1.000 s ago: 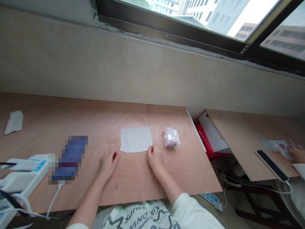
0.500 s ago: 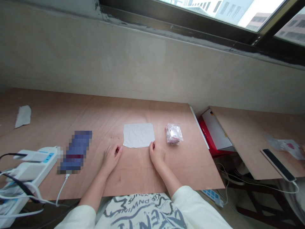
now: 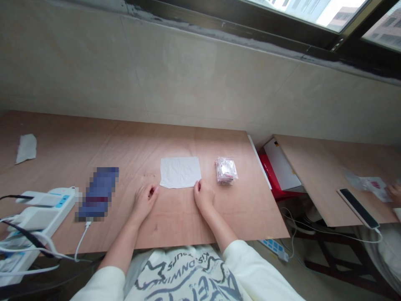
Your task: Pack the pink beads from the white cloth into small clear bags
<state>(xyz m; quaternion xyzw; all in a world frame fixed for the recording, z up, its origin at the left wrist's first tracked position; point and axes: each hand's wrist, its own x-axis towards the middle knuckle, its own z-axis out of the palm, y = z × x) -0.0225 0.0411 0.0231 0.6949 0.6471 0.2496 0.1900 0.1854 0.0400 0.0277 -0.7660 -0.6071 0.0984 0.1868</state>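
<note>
A flat white tissue point(image 3: 181, 172) lies on the wooden table between my hands, a little farther from me. My left hand point(image 3: 145, 202) rests on the tabletop left of the tissue, apart from it, fingers curled into a loose fist with nothing visible inside. At the tissue's near right corner sits my right hand point(image 3: 204, 195), also loosely closed; whether its fingertips touch the corner I cannot tell. Just beyond and right of that hand is a small stack of clear plastic packets point(image 3: 226, 171), shiny, with some reddish colour inside.
On the left are a blurred-out blue phone point(image 3: 98, 194) on a cable, a white power strip point(image 3: 46, 217) crowded with plugs, and another tissue point(image 3: 26, 148). Past a gap, a second table point(image 3: 316, 175) carries a phone point(image 3: 359, 208), a plastic bag point(image 3: 372, 186) and another person's hand point(image 3: 394, 193).
The view has tilted slightly, shifting the table scene up and left. My hands and the tissue keep their places. Another person's hand has come in at the right edge by the plastic bag.
</note>
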